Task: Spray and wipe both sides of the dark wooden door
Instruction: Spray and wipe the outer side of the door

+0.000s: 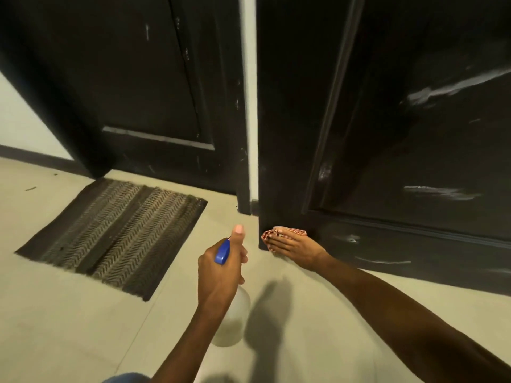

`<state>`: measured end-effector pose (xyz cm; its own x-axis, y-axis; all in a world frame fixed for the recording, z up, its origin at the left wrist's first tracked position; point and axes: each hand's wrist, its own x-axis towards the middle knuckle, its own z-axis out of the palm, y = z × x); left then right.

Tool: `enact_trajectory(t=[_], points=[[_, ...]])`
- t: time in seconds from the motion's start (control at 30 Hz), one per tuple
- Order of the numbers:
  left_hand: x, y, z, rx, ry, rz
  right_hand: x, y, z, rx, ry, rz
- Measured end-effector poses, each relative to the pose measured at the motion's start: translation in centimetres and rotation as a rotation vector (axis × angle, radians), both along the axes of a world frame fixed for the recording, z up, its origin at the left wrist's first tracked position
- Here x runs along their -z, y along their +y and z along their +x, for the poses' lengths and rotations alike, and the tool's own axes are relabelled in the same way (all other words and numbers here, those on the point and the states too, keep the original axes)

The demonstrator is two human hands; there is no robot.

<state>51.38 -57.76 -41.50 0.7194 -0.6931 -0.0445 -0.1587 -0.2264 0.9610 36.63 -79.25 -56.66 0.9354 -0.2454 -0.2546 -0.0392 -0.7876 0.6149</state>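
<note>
low on the streaked dark door (pixel 414 161), right hand (pixel 293 246) presses a cloth (pixel 276 233) flat-fingered.

The dark wooden door (pixel 414 134) is standing on the right, glossy black with a recessed panel and whitish streaks drying across it. A red-patterned cloth (pixel 284 233) is sitting bunched against its bottom near corner. The spray bottle (pixel 231 313), clear with a blue trigger head, is hanging upright just left of that.
</note>
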Motion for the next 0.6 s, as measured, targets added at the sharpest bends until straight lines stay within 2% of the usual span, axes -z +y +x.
enact_trajectory(t=[0.23, 0.43, 0.6], points=[[1.2, 3.3, 2.3, -0.096, 0.019, 0.053, 4.7, 0.5, 4.4, -0.058, 0.014, 0.062], [1.7, 2.8, 1.8, -0.093, 0.039, 0.061, 5.0, 0.7, 4.8, -0.093, 0.055, 0.036], [1.8, 1.4, 0.5, -0.005, 0.053, 0.058, 5.2, -1.5, -2.1, -0.14, -0.177, 0.042]])
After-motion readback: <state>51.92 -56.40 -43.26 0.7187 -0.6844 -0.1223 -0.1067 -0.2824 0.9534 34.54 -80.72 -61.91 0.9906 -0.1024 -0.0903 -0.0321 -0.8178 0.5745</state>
